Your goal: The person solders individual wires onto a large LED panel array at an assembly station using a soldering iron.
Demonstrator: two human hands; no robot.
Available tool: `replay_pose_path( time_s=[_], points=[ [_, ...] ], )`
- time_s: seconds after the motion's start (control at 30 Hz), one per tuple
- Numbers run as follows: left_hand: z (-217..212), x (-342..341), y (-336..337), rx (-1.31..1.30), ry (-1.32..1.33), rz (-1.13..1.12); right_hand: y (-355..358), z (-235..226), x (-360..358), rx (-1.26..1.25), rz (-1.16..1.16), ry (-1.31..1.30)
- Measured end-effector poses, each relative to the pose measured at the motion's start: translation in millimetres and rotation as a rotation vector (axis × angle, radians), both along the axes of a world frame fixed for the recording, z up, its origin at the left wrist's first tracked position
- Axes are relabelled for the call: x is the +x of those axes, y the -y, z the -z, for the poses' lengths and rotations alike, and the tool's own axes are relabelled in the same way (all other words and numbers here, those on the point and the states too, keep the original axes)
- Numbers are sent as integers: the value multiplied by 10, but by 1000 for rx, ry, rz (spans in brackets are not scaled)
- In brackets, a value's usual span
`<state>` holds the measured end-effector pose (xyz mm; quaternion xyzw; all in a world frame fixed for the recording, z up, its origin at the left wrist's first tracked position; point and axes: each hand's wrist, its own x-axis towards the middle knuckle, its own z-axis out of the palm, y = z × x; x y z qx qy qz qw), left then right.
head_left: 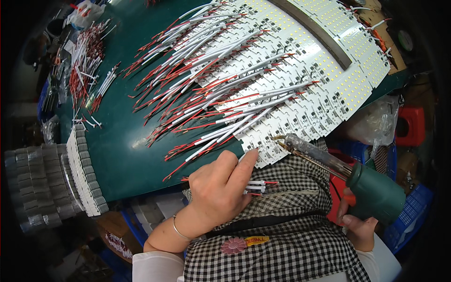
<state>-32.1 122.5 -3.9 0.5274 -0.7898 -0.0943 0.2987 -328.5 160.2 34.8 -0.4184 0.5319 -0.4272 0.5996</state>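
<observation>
My right hand (359,228) is wrapped round the handle of a green soldering gun (378,193). Its metal tip touches or hovers just over the near edge of a sheet of white LED circuit boards (361,89); which of the two I cannot tell. Closed around a few short red-and-white wires (257,184), my left hand (217,188) has its index finger extended to the board's near corner, left of the tip. Rows of white-sleeved red wires (225,96) stand attached along the boards, their loose ends trailing left. My left palm and the rest of the held wires are hidden.
A dark curved bar (324,40) lies across the boards. On the green table (122,155), a pile of loose wires (87,63) sits at the far left. Stacked boards (84,174) stand at its left edge. Right of the table are a red stool (411,126) and a blue basket (413,216).
</observation>
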Motion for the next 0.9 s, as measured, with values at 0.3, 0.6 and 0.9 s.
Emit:
replay_pose_path(
  time_s=[0.3,0.6,0.9],
  points=[
    [5,60,54,59,-90,73,-122,-37,-171,81,-199,-141],
    [-5,96,122,105,-138,134,-221,3,-174,190,-34,51],
    [-9,69,126,18,-85,181,-63,1,-100,-88,-396,-395]
  ],
)
